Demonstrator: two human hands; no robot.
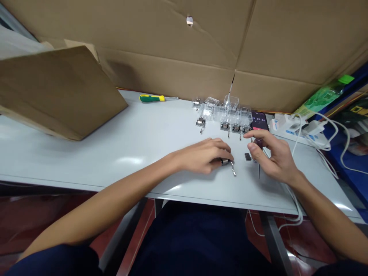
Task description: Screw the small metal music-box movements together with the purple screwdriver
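My left hand (pixel 208 155) rests on the white table with its fingers curled over a small metal hand-crank music box movement (pixel 225 162). The crank of this movement sticks out toward the table's front edge. My right hand (pixel 273 153) holds a screwdriver (pixel 259 170) with a dark handle, its thin shaft pointing down. Thumb and forefinger are spread apart, and the other fingers around the handle are partly hidden. Between my hands lies a small black block (pixel 247 156). Behind them stand several similar crank movements (pixel 200 122) and clear plastic cases (pixel 206 111).
A green and yellow screwdriver (pixel 152 98) lies at the back. A phone (pixel 259 120) showing a timer sits beside a white power strip (pixel 287 126) with cables. A green-capped bottle (pixel 327 96) leans at right. A cardboard box (pixel 57 92) stands at left.
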